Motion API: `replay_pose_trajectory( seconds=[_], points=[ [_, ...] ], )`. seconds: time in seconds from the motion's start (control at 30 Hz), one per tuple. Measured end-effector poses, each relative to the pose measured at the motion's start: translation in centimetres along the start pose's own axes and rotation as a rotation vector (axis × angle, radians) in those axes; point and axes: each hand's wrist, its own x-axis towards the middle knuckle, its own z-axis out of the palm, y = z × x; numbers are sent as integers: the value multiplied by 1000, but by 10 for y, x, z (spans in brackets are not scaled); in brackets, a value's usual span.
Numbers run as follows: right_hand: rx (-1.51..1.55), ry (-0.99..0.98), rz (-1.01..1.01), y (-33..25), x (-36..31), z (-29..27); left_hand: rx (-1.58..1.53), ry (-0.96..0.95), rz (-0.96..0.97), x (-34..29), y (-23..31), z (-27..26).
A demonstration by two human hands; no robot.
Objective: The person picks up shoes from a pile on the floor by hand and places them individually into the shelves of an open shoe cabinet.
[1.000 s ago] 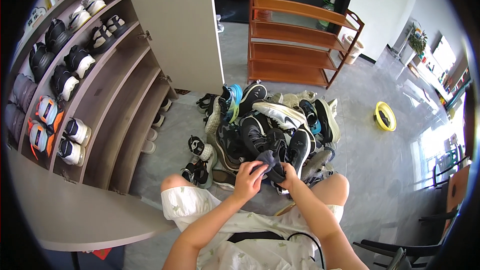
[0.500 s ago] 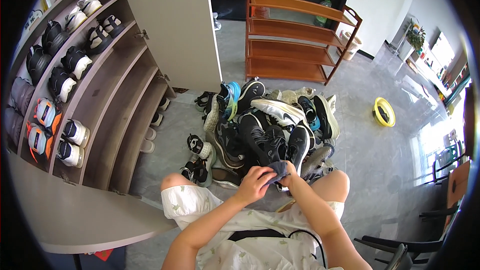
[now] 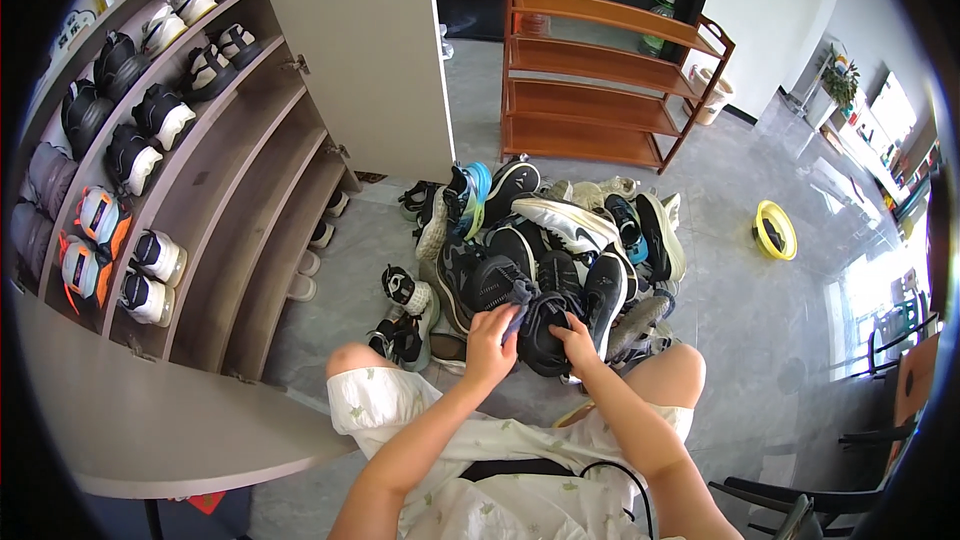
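Note:
My left hand is closed around a bunched dark grey-blue cloth, part of which sticks up above the fingers. Beside it, my right hand grips the opening of a black sneaker on the near side of the shoe pile. Some of that sneaker is covered by my fingers. A black shoe with a knit upper lies just beyond the cloth. To the right of my right hand rests a black sneaker with a white sole. A white and silver sneaker lies across the heap.
At left stands an open shoe cabinet with several shoes on its shelves; its door swings out toward the back. A brown wooden rack is behind the pile. A yellow basin with something dark inside sits on the floor at right.
My hands have moved apart. The cloth, between both hands earlier, is now in my left hand alone, and my right hand has taken hold of the black sneaker. The view has shifted slightly.

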Motion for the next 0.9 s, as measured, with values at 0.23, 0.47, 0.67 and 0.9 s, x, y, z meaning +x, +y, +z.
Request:
replay_pose_trajectory(
  seconds=[0.23, 0.47, 0.67, 0.9],
  points=[
    [-120, -89, -155, -4, -9, 3, 217, 225, 12, 45, -38, -38],
    [-200, 40, -239, -4, -11, 7, 103, -27, 149, 8, -7, -9],
    [-702, 83, -576, -9, -10, 1, 172, 192, 92, 36, -25, -37],
    [-773, 161, -600, -7, -19, 8, 145, 42, 157, 19, -20, -16]
  ],
)
